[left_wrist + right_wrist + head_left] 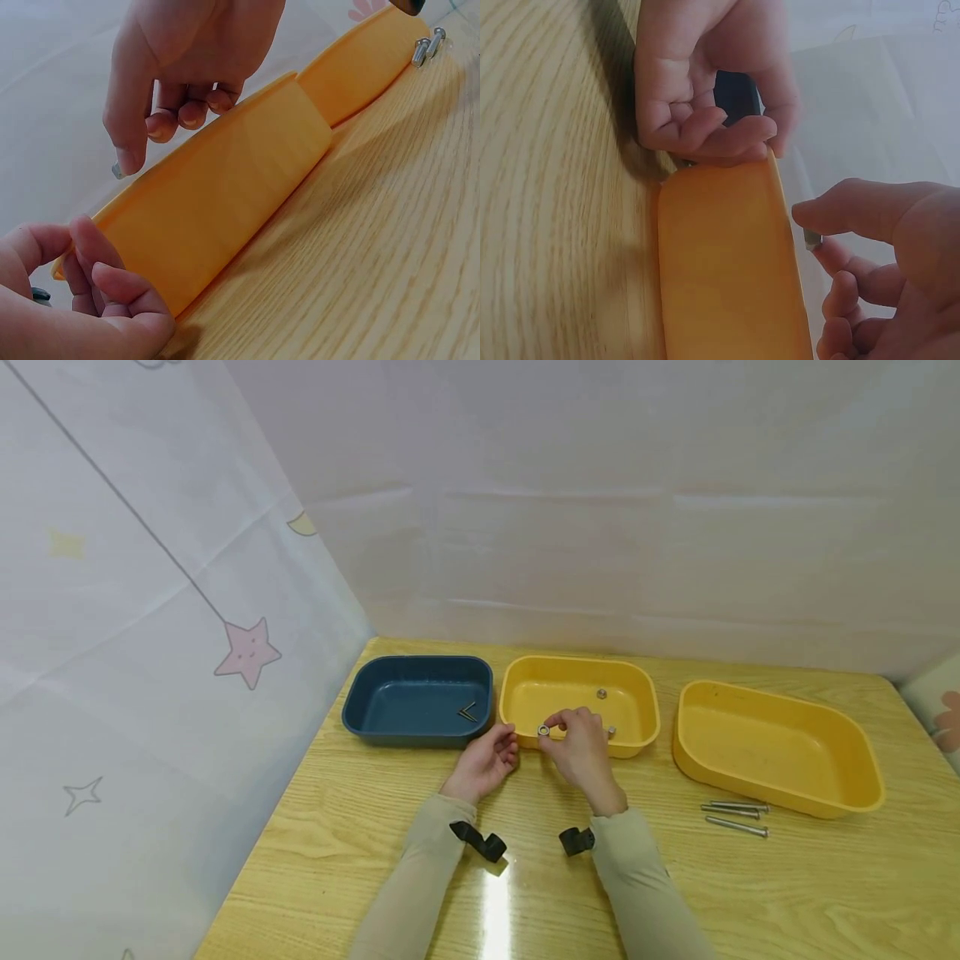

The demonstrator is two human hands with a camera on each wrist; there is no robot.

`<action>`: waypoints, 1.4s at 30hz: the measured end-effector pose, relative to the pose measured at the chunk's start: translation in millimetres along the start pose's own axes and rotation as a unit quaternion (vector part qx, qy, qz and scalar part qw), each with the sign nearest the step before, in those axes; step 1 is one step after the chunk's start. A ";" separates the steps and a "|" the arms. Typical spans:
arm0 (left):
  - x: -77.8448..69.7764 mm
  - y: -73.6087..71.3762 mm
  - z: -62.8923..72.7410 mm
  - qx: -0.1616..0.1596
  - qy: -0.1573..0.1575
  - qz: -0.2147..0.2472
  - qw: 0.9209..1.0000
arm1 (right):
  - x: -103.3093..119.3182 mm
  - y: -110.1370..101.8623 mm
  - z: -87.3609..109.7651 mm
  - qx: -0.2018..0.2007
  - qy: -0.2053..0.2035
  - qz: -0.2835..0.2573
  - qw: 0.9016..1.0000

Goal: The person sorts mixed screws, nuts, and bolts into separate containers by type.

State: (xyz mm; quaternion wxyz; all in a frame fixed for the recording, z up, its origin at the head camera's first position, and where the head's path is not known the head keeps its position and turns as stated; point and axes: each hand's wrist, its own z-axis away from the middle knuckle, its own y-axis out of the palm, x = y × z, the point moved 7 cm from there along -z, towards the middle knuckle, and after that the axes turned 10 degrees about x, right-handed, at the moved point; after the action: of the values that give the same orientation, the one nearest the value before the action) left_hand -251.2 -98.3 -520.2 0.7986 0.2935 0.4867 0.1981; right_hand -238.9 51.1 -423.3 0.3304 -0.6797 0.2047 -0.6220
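Note:
In the head view, my right hand (587, 750) pinches a small metal nut (539, 731) between thumb and forefinger, just over the near rim of the middle yellow tray (555, 693). The nut's hole faces up toward the head camera. My left hand (483, 766) holds that tray's near left corner, thumb and fingers at the rim; the left wrist view shows this grip on the tray wall (217, 202) up close. Inside the tray lie two more nuts, one hex nut (602, 693) toward the back and another nut (612, 731) beside the right hand.
A dark blue tray (405, 739) stands at the left, with a few thin screws (467, 716) inside. At the right sits a second yellow tray (780, 747), angled. Several long bolts (735, 826) lie before it on the wooden table (540, 893). Pale cloth (525, 543) hangs behind.

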 end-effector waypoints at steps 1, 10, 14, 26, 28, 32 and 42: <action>0.1 0.0 0.0 0.001 0.000 -0.001 1.000 | -0.3 0.4 -0.3 0.000 0.000 0.000 1.000; 0.1 0.6 -0.2 0.013 -0.002 0.000 1.000 | -2.0 3.5 -1.1 0.006 0.005 0.001 1.000; 0.0 0.6 0.1 0.008 -0.002 0.003 1.000 | -3.8 4.0 -1.7 0.003 0.004 -0.004 1.000; -0.7 1.8 1.2 0.009 -0.003 0.007 1.000 | -6.3 4.0 -1.7 -0.001 -0.001 -0.010 1.000; -1.5 2.2 1.5 0.012 -0.001 0.010 1.000 | -5.8 3.7 -1.9 -0.003 -0.006 -0.012 1.000; -1.9 2.2 1.9 0.012 0.000 0.014 1.000 | -6.5 3.2 -2.0 -0.005 -0.012 -0.018 1.000; -1.2 2.4 1.6 0.006 0.000 0.007 1.000 | -7.1 -0.5 0.5 0.006 -0.015 -0.027 1.000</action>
State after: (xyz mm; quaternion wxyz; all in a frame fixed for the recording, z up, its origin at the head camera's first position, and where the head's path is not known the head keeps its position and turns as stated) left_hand -250.4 -97.6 -517.2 0.7956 0.3018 0.4853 0.2009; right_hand -239.5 56.4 -427.9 0.3212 -0.6923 0.1776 -0.6213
